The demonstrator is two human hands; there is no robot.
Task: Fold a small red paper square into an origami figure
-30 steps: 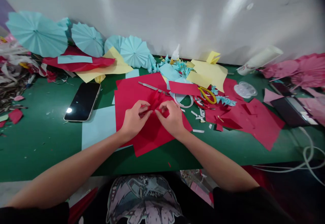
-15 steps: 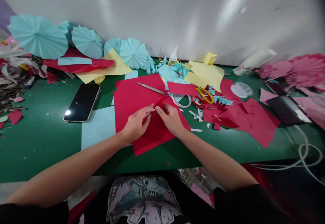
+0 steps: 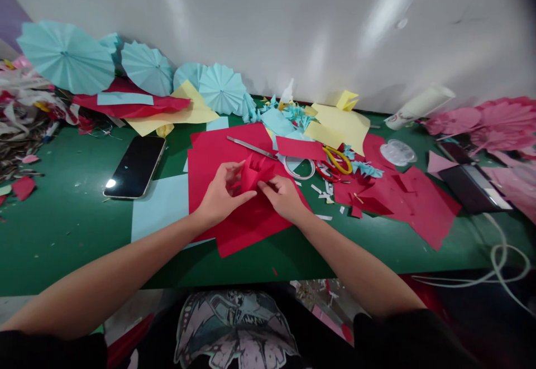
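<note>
A folded red paper piece (image 3: 252,172) stands between my hands, its pointed flaps spread apart at the top. My left hand (image 3: 221,190) grips its left side, thumb in front and fingers behind. On the right, my right hand (image 3: 282,193) pinches the lower edge of the same piece between thumb and fingers. Beneath both hands lie large red paper sheets (image 3: 209,157), partly over a light blue sheet (image 3: 159,207). A thin metal blade or ruler (image 3: 251,148) rests just beyond the folded piece. A white tape roll (image 3: 299,175) sits right of it.
Yellow-handled scissors (image 3: 338,159) and red-handled scissors (image 3: 328,173) lie to the right, among paper scraps. A black phone (image 3: 136,167) is on the left of the green table (image 3: 75,229). Light blue pleated fans (image 3: 67,59) lean along the wall. A dark box (image 3: 473,187) and white cable (image 3: 498,246) are at right.
The red paper piece, flat and mostly covered by my fingers before, now stands with its flaps opened out. My hands have drawn slightly apart around it.
</note>
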